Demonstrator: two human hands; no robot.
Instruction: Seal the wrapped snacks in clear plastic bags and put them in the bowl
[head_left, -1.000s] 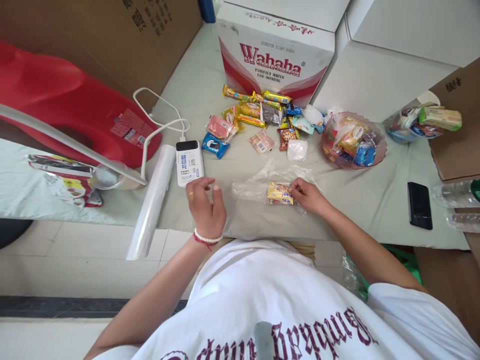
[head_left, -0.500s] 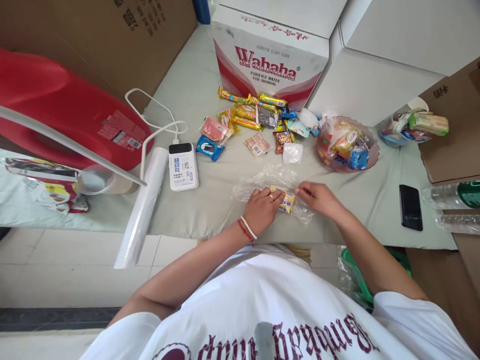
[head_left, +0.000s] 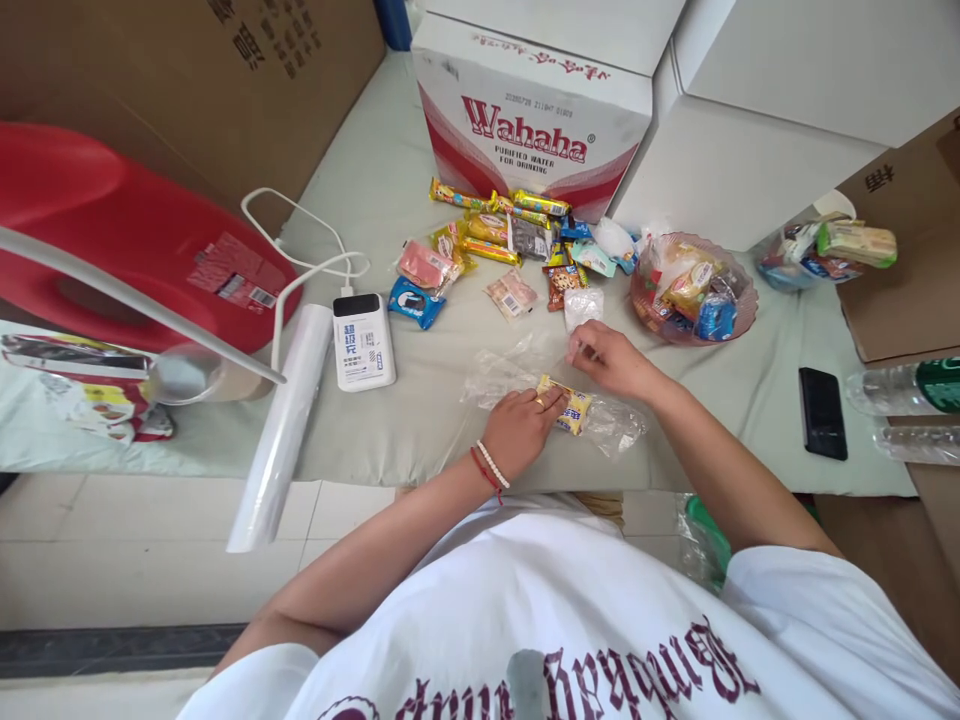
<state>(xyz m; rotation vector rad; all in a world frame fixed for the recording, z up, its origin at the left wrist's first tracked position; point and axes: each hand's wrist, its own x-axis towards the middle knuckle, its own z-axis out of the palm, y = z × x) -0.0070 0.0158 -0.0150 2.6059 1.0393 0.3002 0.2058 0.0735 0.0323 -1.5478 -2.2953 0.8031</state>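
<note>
A small yellow snack packet [head_left: 576, 411] with blue lettering lies on a crumpled sheet of clear plastic film [head_left: 611, 425]. My left hand [head_left: 523, 428] rests on the packet's left side, its fingertips holding it down against the film. Just beyond the packet is my right hand [head_left: 609, 360], fingers curled and thumb drawn in at the film's far side. Whether film is caught between those fingers is not clear. Directly behind the right hand lies a white square packet [head_left: 583, 306], its near edge partly covered.
Several wrapped snacks [head_left: 491, 250] lie before the Wahaha carton [head_left: 532, 110]. A pink bowl [head_left: 641, 310] of snacks stands right of them, a black phone [head_left: 822, 413] farther right. To the left are a power bank [head_left: 364, 345], a film roll [head_left: 289, 420] and a red jug [head_left: 150, 230].
My right hand has moved away from the packet's right end, up and slightly left toward the white square packet. The left hand stays on the yellow packet; the film at right lies more spread out.
</note>
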